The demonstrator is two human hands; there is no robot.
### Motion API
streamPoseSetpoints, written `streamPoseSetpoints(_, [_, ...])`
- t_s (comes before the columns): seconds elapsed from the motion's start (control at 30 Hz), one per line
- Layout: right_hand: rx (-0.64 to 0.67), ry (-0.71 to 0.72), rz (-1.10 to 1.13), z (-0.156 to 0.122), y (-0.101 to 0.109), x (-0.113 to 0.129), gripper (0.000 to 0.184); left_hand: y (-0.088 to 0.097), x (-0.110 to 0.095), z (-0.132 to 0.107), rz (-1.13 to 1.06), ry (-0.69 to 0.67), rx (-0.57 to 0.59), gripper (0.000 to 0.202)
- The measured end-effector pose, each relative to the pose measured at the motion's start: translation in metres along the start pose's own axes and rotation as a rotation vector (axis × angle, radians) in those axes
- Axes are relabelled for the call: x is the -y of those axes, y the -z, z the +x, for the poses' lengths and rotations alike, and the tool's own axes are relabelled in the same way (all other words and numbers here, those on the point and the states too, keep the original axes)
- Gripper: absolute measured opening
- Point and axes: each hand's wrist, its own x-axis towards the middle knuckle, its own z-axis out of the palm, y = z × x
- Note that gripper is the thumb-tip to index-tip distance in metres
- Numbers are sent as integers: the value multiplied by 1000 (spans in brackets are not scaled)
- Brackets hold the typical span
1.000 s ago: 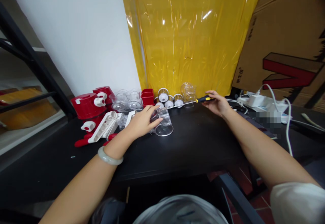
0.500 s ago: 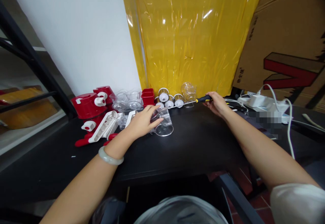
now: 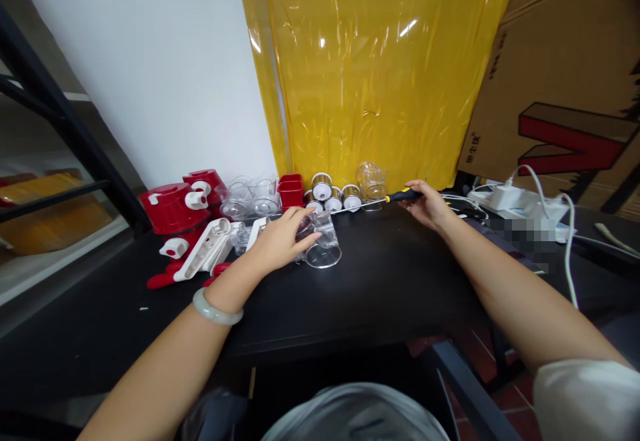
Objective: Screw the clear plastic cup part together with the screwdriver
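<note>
My left hand is closed around a clear plastic housing, whose round open end lies on the black table. In my right hand is a screwdriver with a black and yellow handle, gripped by the fingers. Its long metal shaft points left, and the tip meets the upper right side of the clear housing; the exact contact is too small to tell. Just behind the shaft lie several grater drums with white ends. Another clear housing stands behind them, near the yellow sheet.
Red plastic bodies with white knobs stand at the left of the table, beside white handles. Several clear parts and a red square cup line the wall. White chargers and cables lie at the right by a cardboard box.
Almost nothing differs. My right hand and the screwdriver handle have turned very slightly, while my left hand stays put on the clear housing.
</note>
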Motion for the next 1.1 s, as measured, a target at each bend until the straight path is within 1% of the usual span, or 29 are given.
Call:
streamPoseSetpoints(0.13, [5,14,18,0,0,0,19,0,0,0,-5,2,0,63])
streamPoseSetpoints(0.23, [14,20,-15,3,2,-2,20,-1,2,0,0,-9,-3,63])
streamPoseSetpoints(0.3, [-6,38,-64,6,3,-5,27,-1,2,0,6,-9,-4,63])
streamPoseSetpoints(0.37, [-25,70,-134,10,5,-8,38,-1,3,0,9,-6,-3,63])
streamPoseSetpoints(0.43, [-17,105,-203,11,6,-10,46,-1,3,1,6,-5,-1,63])
streamPoseSetpoints(0.47, [-4,114,-225,11,6,-11,46,-1,2,1,4,-6,-2,63])
streamPoseSetpoints(0.53, [11,107,-230,9,5,-10,44,-1,2,1,2,-8,-5,62])
streamPoseSetpoints(0.67, [-26,40,-125,3,-2,-4,26,-1,2,0,0,-7,-1,63])
streamPoseSetpoints(0.73, [-30,26,-65,1,-4,-2,20,-1,1,0,4,-4,1,63])
streamPoseSetpoints(0.97, [10,-12,14,-2,-1,1,20,-1,0,0,-3,-2,1,63])
streamPoseSetpoints(1.1, [25,39,8,1,1,-1,18,-1,0,0,-1,-4,0,64])
